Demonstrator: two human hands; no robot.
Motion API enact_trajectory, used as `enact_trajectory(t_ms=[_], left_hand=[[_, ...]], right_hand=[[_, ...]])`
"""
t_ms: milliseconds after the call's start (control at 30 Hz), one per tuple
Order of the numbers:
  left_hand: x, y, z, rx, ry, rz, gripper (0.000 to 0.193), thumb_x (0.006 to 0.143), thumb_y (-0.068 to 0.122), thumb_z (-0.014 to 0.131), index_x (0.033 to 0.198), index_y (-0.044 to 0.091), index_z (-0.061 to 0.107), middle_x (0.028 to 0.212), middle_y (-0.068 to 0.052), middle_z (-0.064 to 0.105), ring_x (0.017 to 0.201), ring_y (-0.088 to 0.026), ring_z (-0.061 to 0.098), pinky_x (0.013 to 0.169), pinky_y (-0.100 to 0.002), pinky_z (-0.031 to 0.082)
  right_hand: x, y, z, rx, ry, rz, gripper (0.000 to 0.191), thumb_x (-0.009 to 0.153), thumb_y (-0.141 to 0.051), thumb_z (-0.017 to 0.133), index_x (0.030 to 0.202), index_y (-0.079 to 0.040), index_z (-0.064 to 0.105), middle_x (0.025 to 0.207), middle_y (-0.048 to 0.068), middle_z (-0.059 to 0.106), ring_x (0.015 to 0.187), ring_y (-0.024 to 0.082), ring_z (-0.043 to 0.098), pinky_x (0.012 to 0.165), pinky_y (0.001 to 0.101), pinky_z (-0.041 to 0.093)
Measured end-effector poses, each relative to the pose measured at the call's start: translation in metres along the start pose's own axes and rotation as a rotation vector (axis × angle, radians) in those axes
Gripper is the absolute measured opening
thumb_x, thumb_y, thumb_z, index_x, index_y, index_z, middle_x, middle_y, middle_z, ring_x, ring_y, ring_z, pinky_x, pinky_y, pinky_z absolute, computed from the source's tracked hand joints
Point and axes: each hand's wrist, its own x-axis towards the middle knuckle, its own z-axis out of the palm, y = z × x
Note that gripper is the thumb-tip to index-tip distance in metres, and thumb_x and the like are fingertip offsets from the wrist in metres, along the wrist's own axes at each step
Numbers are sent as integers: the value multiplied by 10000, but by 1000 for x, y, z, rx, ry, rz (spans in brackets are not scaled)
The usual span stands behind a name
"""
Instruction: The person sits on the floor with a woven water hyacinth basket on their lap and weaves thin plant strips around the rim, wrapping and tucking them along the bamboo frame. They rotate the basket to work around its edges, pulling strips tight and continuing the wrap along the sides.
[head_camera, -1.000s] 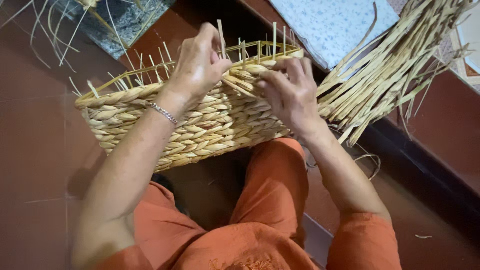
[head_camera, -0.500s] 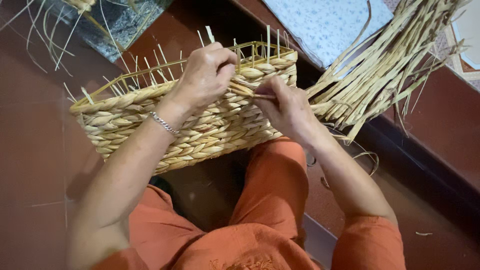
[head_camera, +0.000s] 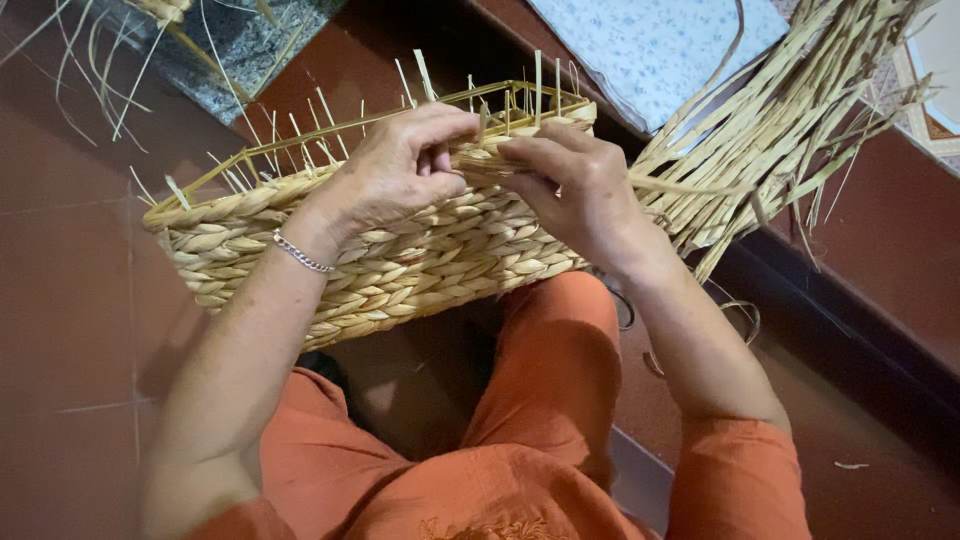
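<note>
While the half-woven straw basket (head_camera: 400, 250) rests against the knees over the tiled floor (head_camera: 70, 300), rim up within reach, the left hand (head_camera: 390, 175) clamps the top edge and the right hand (head_camera: 575, 185) pinches a loose straw strand (head_camera: 700, 185) taut beside it.

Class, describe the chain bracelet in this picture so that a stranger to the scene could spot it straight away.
Start at the long woven straw basket lying across the person's lap. The left hand grips its upper edge, and on that wrist sits the chain bracelet. It is thin, silver and metallic, the only shiny thing among pale straw and orange cloth.
</note>
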Motion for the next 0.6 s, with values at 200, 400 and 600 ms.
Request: enact_trajectory(t_ms=[200,400,600], left_hand=[[5,-6,19,215,52,233,419,825,40,782,1225,91,667,1132,-69,631,987,-187,636,917,-330,572],[8,-18,38,419,281,248,290,913,10,748,1132,-16,560,1077,-144,521,904,-238,625,823,-355,599],[-4,-23,42,783,485,590,147,1013,8,683,991,14,538,1055,-108,548,903,-196,632,727,-233,597]], right_hand=[[18,19,19,-317,157,-298,96,985,-64,809,1010,0,742,843,109,708,727,205,688,579,287,559],[13,48,11,28,-23,168,84,992,-122,781,1017,-48,751,900,81,757,737,139,749,636,232,580],[0,58,26,-95,107,11,180,998,-170,818,974,-32,705,913,101,749,770,153,750,647,243,618]])
